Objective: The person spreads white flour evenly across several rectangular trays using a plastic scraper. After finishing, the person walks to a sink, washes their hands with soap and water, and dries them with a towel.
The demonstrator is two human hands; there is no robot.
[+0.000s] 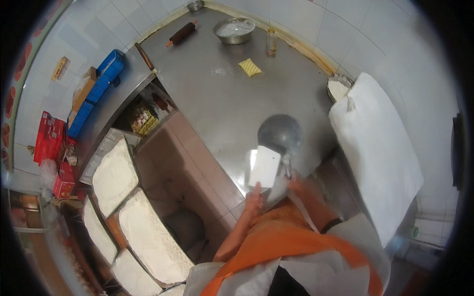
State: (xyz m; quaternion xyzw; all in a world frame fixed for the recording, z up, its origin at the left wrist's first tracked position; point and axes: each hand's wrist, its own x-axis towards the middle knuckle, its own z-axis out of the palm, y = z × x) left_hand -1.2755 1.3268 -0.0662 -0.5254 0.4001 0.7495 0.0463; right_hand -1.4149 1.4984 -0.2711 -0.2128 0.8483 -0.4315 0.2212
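Observation:
My left hand [254,198] holds a white rectangular plate, likely a plastic dough scraper [265,166], by its near edge over the front of the steel worktop [222,107]. To its right, my right hand [297,186] is closed round the near end of a narrow greyish tool [287,167]; blur hides its kind. Just beyond both hands lies a dark round patch [280,129] on the steel, perhaps a shadow or reflection. A yellow patterned packet [250,67] lies farther back.
Along the back are a rolling pin [182,34], a metal bowl [234,32] with plastic inside and a glass jar [271,43]. A large white sack [374,148] stands right. Flour-filled containers [148,236], blue crates [100,87] and red boxes [50,138] are left.

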